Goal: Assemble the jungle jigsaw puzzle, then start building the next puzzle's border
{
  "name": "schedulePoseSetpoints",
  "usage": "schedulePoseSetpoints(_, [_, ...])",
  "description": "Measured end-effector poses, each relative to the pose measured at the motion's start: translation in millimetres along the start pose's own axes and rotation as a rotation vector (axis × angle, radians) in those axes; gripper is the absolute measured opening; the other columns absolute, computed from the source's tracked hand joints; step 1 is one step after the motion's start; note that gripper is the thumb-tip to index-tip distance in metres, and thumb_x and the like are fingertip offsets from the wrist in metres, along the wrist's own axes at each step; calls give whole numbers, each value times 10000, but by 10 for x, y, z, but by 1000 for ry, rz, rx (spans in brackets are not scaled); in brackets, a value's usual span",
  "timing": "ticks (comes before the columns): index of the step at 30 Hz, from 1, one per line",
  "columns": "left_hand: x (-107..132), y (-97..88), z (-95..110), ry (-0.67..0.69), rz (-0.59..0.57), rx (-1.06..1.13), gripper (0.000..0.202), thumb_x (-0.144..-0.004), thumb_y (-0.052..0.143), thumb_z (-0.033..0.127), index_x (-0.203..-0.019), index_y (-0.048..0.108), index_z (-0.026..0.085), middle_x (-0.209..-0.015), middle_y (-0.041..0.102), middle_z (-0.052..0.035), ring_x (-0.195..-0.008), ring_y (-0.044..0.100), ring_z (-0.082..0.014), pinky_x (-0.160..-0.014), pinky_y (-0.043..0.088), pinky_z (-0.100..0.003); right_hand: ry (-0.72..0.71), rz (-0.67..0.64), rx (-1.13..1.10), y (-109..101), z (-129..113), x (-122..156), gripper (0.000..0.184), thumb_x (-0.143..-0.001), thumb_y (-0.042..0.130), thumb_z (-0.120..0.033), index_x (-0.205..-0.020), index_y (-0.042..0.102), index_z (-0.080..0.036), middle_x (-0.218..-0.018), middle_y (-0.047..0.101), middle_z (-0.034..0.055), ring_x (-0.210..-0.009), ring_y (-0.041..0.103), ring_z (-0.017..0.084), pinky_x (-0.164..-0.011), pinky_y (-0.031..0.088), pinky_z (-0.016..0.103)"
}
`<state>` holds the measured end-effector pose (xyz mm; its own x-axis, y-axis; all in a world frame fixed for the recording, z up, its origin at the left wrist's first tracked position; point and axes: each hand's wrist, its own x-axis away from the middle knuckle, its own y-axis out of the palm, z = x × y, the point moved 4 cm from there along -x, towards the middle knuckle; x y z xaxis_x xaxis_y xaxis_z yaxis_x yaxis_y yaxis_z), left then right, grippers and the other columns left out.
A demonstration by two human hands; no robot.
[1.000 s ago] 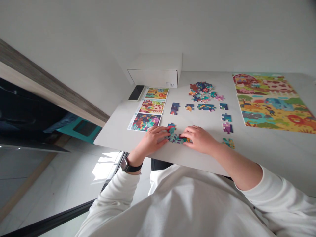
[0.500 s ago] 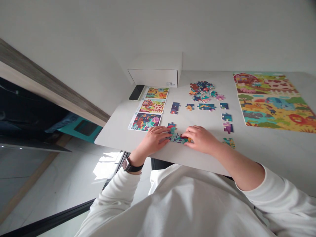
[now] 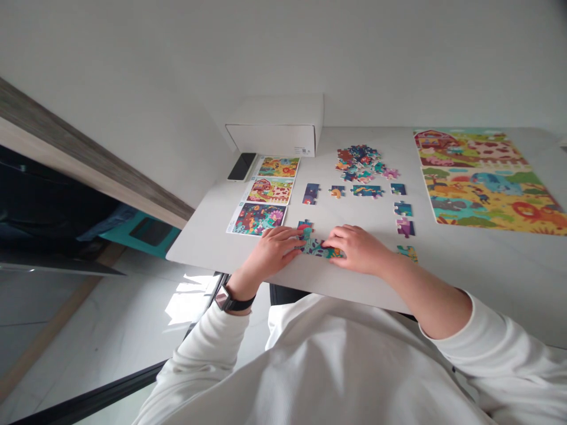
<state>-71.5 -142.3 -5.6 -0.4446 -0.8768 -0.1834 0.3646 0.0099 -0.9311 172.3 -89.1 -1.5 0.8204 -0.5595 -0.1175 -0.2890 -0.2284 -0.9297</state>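
Observation:
At the table's near edge lies a short strip of jigsaw pieces [image 3: 315,248] with teal and leafy patterns. A piece with a red patch [image 3: 305,226] rises from the strip's left end. My left hand [image 3: 275,251] holds that left end, its fingers closed against it and partly covering it. My right hand [image 3: 358,249] pinches the right end, where green and orange show beneath the fingers. Whether every joint there is fully locked is hidden. Just beyond lie a dark blue piece pair [image 3: 311,193] and a piece with an orange shape [image 3: 337,192].
A heap of loose pieces [image 3: 361,160] lies farther back. Several edge pieces [image 3: 403,209] form a column at right, beside two finished puzzles [image 3: 491,198]. Left are a picture sheet [image 3: 268,190], a phone [image 3: 241,166] and a white box [image 3: 270,139].
The whole view has shifted slightly. Both hands stay on the ends of the strip, with only a tiny movement of the right fingers. The other pieces lie as before.

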Motion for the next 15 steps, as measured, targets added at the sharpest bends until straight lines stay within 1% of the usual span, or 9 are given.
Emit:
schedulePoseSetpoints(7, [12,18,21,5,7,-30,263,-1073,614,297,-1258,802,300,-1526,697,-52,-1391,630,-308,-1141,487,-513,-16,0,-34,15,30,-3,305,-897,844,-219,-1200,820,-232,-1189,757,101,-1081,708,288,-972,529,421])
schedulePoseSetpoints(13, [24,48,28,36,84,12,247,-1071,629,285,-1238,810,272,-1406,762,-73,-1305,684,-291,-1140,524,-500,-4,7,-48,22,31,-8,305,-887,846,-209,-1191,825,-230,-1193,756,102,-1077,712,290,-975,530,425])
schedulePoseSetpoints(15, [34,55,33,42,113,26,251,-1069,626,268,-1245,806,268,-1390,768,-78,-1304,686,-289,-1148,528,-501,-5,11,-47,26,30,-9,295,-886,842,-203,-1180,825,-226,-1190,757,102,-1076,714,293,-973,532,429])
